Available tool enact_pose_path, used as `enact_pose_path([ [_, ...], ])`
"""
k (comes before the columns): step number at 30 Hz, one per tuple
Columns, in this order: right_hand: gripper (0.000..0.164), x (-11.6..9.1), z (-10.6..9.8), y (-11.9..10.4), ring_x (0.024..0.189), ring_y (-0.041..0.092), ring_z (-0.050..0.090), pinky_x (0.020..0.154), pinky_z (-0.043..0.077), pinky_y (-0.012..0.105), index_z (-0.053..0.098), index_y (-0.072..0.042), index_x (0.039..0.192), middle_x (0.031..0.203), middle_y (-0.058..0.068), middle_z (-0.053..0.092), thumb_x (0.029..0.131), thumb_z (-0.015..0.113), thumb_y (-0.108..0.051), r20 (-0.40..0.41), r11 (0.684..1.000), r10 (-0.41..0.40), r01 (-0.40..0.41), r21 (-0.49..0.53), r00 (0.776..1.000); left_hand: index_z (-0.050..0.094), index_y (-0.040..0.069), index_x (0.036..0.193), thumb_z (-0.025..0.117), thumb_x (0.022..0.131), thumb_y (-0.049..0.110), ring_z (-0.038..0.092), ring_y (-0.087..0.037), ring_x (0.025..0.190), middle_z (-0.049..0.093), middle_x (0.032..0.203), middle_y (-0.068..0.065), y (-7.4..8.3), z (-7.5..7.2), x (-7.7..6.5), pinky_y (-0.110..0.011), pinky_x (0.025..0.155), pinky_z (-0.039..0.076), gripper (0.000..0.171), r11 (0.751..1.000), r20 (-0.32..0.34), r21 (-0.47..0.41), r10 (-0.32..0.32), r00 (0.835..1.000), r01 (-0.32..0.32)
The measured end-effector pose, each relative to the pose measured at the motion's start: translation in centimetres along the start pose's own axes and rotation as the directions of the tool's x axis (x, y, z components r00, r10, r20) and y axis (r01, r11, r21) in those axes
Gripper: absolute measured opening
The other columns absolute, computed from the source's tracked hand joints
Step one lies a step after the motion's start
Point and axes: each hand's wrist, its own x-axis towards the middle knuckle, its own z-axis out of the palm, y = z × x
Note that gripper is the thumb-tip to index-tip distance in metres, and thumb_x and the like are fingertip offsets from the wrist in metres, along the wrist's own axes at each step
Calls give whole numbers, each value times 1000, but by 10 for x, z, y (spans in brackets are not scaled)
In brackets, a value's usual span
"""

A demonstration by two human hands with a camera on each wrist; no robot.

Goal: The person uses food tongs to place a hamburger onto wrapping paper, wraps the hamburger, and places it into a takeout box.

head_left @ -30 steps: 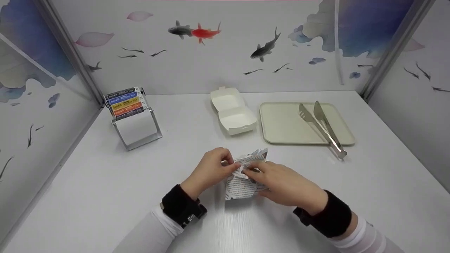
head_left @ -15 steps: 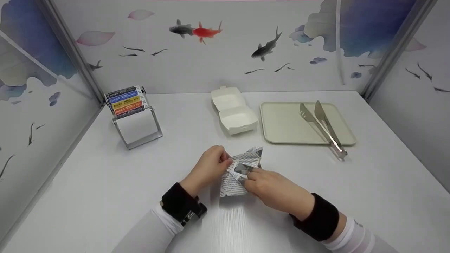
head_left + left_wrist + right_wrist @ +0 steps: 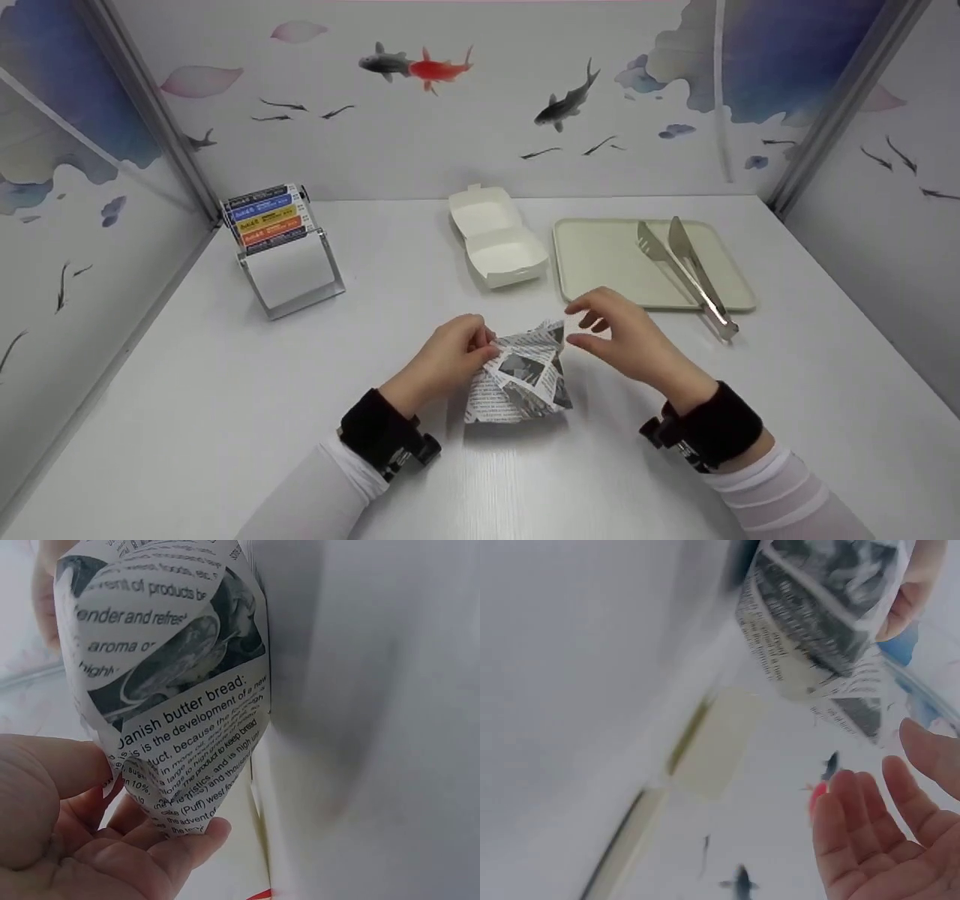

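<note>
The printed paper wrap [image 3: 523,379] was between the grips, over the near part of the surface [image 3: 225,420]. The left grip [image 3: 446,354] pinched its left edge—the nearer hand. The right grip [image 3: 628,339] was released—fingers loosely bent, just right of the wrap's far right corner, without contact.

At one table [image 3: 187,420]: two hands [image 3: 446,356] [image 3: 637,341], two wristbands [image 3: 375,431] [image 3: 720,424], two sleeves [image 3: 319,491] [image 3: 784,495], one paper packet [image 3: 525,379], one box [image 3: 499,244], one tray [image 3: 600,262], one pair of tongs [image 3: 684,277], one rack [image 3: 308,302], five labels [image 3: 268,220].
</note>
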Motion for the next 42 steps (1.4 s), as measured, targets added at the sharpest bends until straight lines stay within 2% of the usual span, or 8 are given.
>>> enact_pose_path([
  [4,29,3,3,10,106,30,74,96,60,41,72,1,122,121,19,75,95,76,-7,68,987,107,-115,117,992,53,4,81,70,100,10,66,-26,105,73,117,-15,2,2,-1,-31,84,47,26,999,32,-2,33,999,-33],
  [9,13,4,10,10,98,3,69,90,55,26,77,-1,107,113,16,79,99,70,-8,92,962,138,-156,225,986,54,3,81,70,99,8,64,-25,101,72,117,-15,3,4,-1,-30,82,47,25,998,54,9,65,996,-65],
  [17,16,4,14,10,94,4,58,96,45,28,63,0,97,91,-11,62,106,58,-12,220,837,199,-282,469,955,50,6,78,70,100,10,67,-36,116,71,111,-16,6,8,-3,-52,106,53,30,999,27,35,-11,1000,10],
  [21,19,3,16,10,96,5,56,109,41,44,67,-9,96,88,-14,61,107,55,-19,335,816,295,-418,400,895,50,8,76,72,98,9,66,-35,111,71,109,-15,10,11,-3,-49,101,53,31,997,8,68,-34,999,34],
  [24,25,2,17,9,81,7,52,89,48,36,66,-12,85,77,-13,55,106,57,-24,368,867,338,-439,237,866,52,7,75,73,97,8,66,-32,107,72,108,-14,13,13,-3,-45,97,53,30,997,3,67,-42,999,42],
  [28,39,3,20,9,63,11,38,60,30,25,49,-15,68,64,-9,38,103,62,-24,315,939,314,-343,39,896,55,7,76,73,96,10,67,-32,108,75,110,-14,14,14,-3,-43,95,53,27,995,18,43,-89,996,88],
  [39,37,-1,27,-6,64,11,45,62,36,26,52,-12,71,66,-4,49,97,75,-23,80,963,213,-196,-184,974,56,8,74,75,93,12,63,-36,131,76,123,-18,5,7,-3,-40,106,51,28,943,77,-186,-266,961,276],
  [42,20,-4,26,-15,74,18,57,69,47,34,63,-7,87,82,5,64,94,78,-18,-99,967,57,-80,-244,993,55,9,73,74,94,12,62,-37,133,75,126,-20,3,7,-2,-36,101,53,28,929,35,-237,-283,959,283],
])
